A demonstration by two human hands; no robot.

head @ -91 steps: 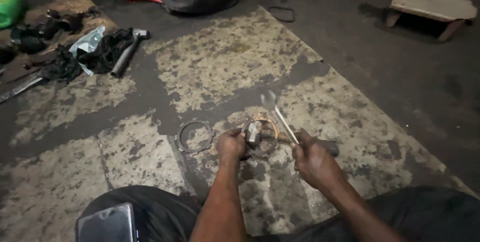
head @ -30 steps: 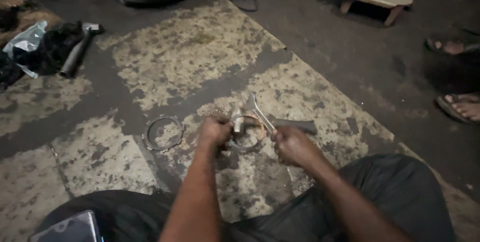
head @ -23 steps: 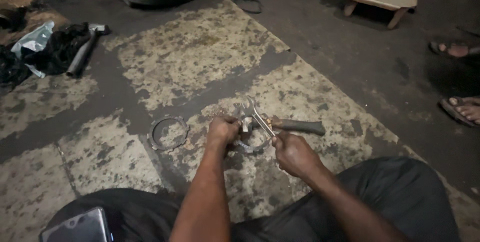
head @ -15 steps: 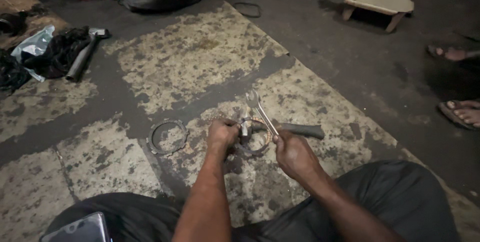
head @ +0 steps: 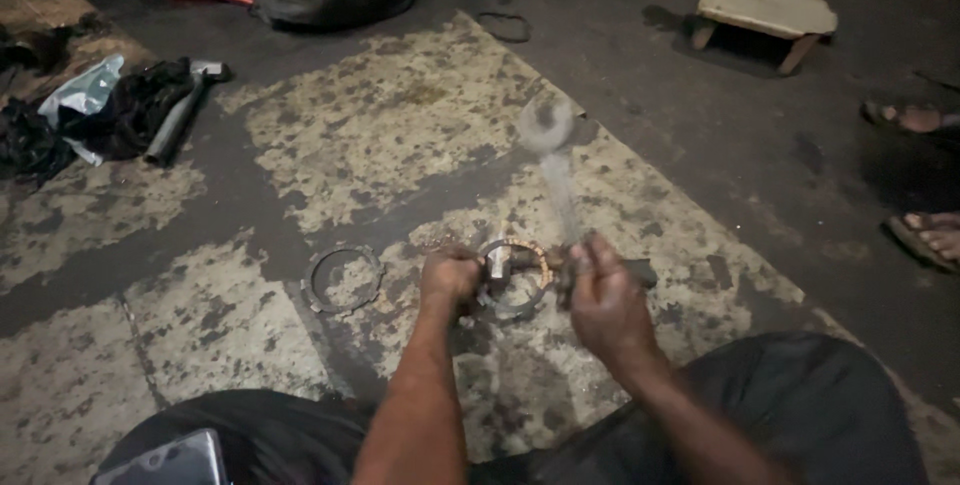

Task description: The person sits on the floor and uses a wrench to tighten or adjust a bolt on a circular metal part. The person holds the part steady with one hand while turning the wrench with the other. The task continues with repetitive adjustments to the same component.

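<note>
Ring assembly: metal, likely stiff and heavy; on the floor, gripped at its left edge by closed left hand; right hand fisted around blurred wrench just right of it; spare toothed ring lies left; best held by rim.

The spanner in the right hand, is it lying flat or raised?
Raised. The spanner stands up from the right hand, its ring end blurred above the floor.

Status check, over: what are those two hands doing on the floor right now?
Left hand steadies ring-shaped metal part on floor. Right hand grips blurred, raised wrench. Loose toothed ring lies apart, left of the work.
</note>
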